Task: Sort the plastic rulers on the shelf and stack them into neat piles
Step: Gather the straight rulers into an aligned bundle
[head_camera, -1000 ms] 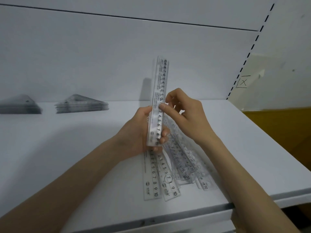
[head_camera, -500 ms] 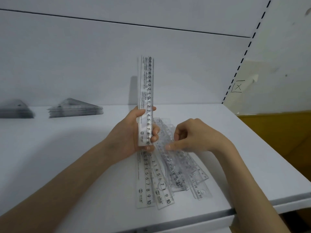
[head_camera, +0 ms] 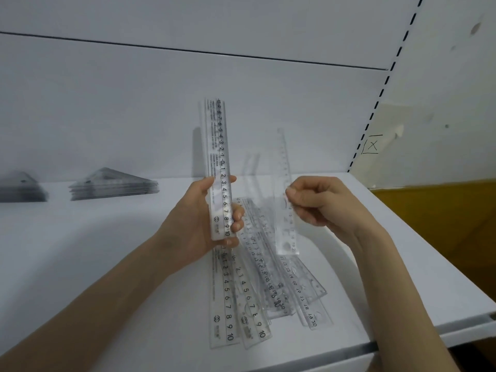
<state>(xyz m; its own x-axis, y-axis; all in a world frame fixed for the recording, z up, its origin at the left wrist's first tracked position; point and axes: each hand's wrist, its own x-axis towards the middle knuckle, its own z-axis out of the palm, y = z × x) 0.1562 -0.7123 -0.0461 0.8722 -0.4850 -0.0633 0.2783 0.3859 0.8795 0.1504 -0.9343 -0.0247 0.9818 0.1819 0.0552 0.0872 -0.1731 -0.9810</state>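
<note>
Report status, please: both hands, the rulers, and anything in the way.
Left hand grips an upright ruler. Right hand pinches a second, blurred ruler. Loose rulers lie fanned on the shelf. Triangle piles sit far left, apart.

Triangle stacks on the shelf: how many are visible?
2. The right stack sits at the shelf's rear left; the left stack lies beside it, cut by the frame. Others may be outside view.

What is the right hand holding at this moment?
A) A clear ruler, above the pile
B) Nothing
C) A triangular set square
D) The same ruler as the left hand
A: the right hand pinches a clear ruler upright above the pile, apart from the left hand and its numbered ruler.
</note>
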